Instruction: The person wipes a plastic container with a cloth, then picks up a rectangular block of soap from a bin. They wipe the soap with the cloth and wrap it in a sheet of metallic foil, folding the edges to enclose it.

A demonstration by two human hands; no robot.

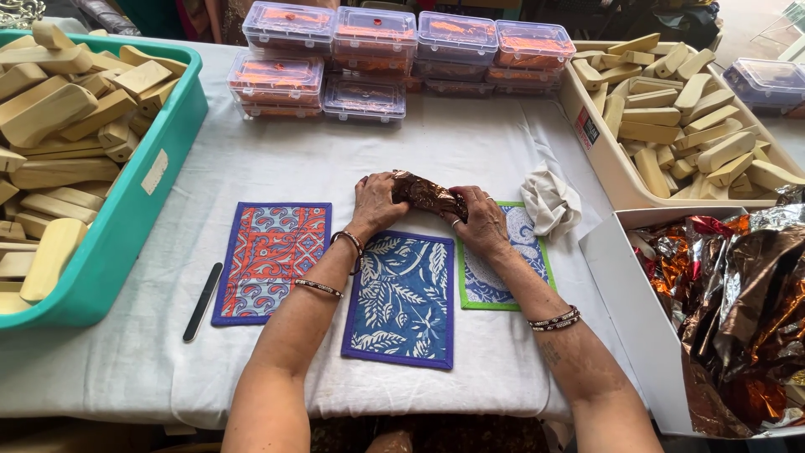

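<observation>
Hiding inside foil wrap [428, 195], contents unseen

Three patterned mats [403, 299], one black file [203, 301], one white cloth [549, 202] and two hands [376, 204] lie on the table.

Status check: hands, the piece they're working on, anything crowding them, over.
Left hand and right hand both gripping foil-wrapped block. Held just above blue mat. White cloth close beside right hand, not touching.

mats [402, 298] on table [126, 361], bins [159, 176] flanking
</observation>
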